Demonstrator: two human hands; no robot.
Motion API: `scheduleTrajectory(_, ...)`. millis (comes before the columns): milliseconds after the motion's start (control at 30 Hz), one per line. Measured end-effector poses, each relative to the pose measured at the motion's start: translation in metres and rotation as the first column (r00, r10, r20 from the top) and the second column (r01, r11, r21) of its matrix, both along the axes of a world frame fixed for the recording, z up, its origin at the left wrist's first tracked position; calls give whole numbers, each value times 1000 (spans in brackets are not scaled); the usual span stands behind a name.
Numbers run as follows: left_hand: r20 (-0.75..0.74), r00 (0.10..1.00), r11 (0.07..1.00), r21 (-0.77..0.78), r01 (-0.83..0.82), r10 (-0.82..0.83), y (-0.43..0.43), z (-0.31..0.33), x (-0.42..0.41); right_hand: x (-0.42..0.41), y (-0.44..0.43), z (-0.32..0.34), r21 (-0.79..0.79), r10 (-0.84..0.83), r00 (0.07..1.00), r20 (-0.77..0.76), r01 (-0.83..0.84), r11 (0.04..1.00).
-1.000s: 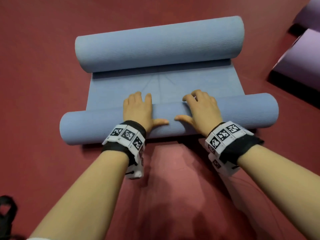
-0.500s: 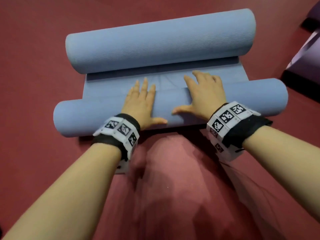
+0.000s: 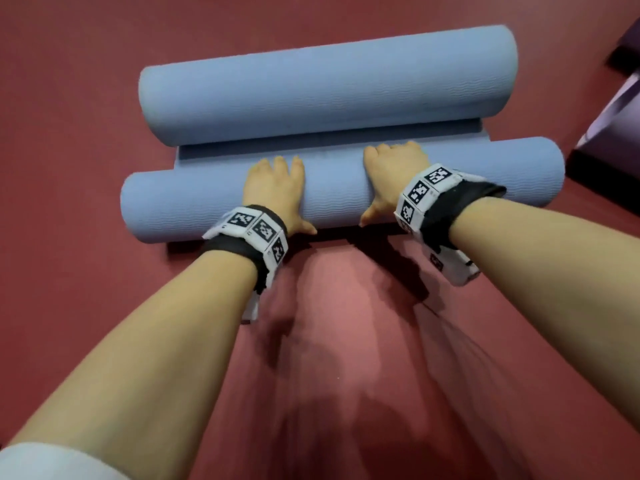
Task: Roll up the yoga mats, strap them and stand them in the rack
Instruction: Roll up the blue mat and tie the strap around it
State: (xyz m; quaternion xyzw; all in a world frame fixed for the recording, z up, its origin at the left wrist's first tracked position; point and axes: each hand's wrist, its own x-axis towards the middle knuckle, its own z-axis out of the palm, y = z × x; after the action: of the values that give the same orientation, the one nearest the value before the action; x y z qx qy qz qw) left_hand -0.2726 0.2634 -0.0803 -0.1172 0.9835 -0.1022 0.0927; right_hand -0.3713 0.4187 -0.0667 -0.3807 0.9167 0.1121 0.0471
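Two hands: left hand (image 3: pixel 273 188) and right hand (image 3: pixel 391 178) lie open, palms flat on the near roll (image 3: pixel 180 206), gripping nothing.
Change: near roll has moved forward; flat strip (image 3: pixel 311 145) is much narrower than a second ago.
Mat: blue, on the red floor (image 3: pixel 69 306); far roll (image 3: pixel 329 88) just beyond.
Meaning: rolling looks nearly done; strapping and rack still ahead.
Rack: not visible.
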Motion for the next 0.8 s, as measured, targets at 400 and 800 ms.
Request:
scheduleTrajectory(400, 121, 972, 977, -49, 209, -202, 39, 18, 102, 103, 62, 9, 30, 171, 984, 46, -172, 985)
scheduleTrajectory(800, 194, 966, 956, 268, 117, -173, 50, 29, 163, 149, 97, 8, 73, -65, 829, 555, 29, 997)
